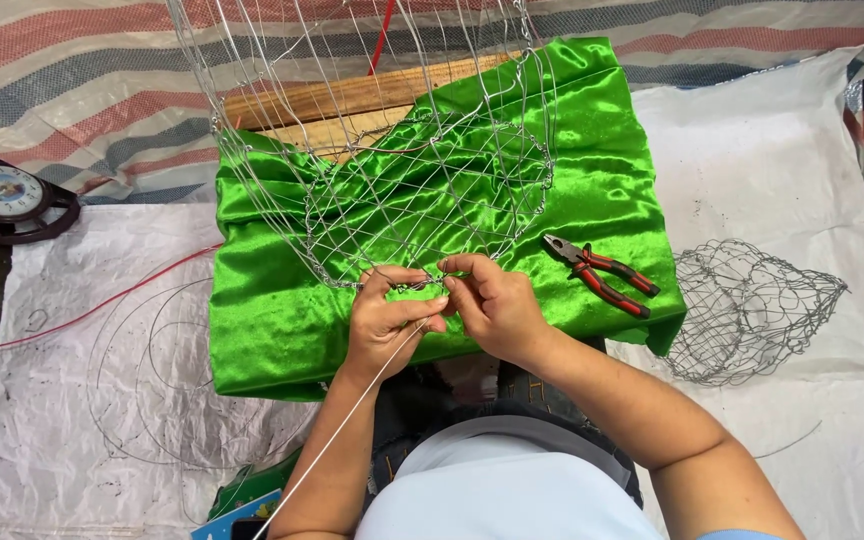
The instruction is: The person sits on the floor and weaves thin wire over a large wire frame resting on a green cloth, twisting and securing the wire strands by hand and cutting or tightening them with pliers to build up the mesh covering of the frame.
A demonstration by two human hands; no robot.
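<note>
Fingers of the left hand (384, 318) and right hand (492, 302) are pinching the near rim of a wire mesh frame (422, 190), whose long axis is running away from the person, open and see-through, over a green satin cloth (272, 320). Thin wire (352, 420) is trailing from the left hand toward the body. Red-handled pliers (602, 275) are lying on the cloth, with a smaller wire basket (747, 310) sitting empty beside it.
</note>
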